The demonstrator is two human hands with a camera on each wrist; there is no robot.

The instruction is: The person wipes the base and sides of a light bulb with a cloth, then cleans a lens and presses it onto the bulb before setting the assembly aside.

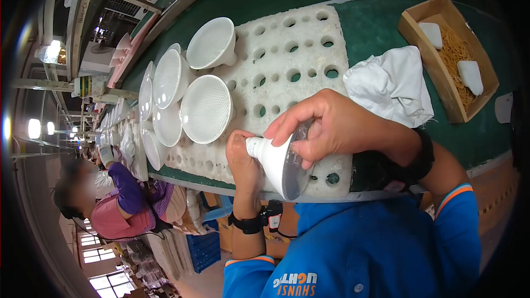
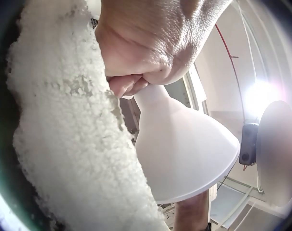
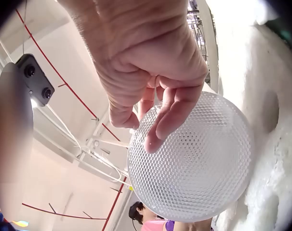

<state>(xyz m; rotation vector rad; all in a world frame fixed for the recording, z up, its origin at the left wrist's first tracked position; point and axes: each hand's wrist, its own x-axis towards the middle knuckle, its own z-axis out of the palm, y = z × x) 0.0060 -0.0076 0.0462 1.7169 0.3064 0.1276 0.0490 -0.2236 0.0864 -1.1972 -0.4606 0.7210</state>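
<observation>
A white PAR-type reflector bulb (image 1: 276, 168) lies tilted on its side between the two hands, over the near part of a foam board. My left hand (image 1: 243, 157) grips its narrow neck; in the left wrist view that hand (image 2: 146, 38) wraps the neck beside the board's rough edge. The right hand (image 1: 334, 127) curls over the bulb's wide rim. In the right wrist view, its fingertips (image 3: 154, 143) lie on the honeycomb-textured clear lens (image 3: 194, 163), with the thumb beside the rim. The bulb's screw base is mostly hidden by the left hand.
Several similar bulbs (image 1: 207, 109) stand lens-up in the holed white foam board (image 1: 276, 74). A crumpled white cloth (image 1: 389, 85) lies to its right, by a wooden box (image 1: 408, 25) holding tan strands and white pads. Another person (image 1: 118, 204) works further left along the green bench.
</observation>
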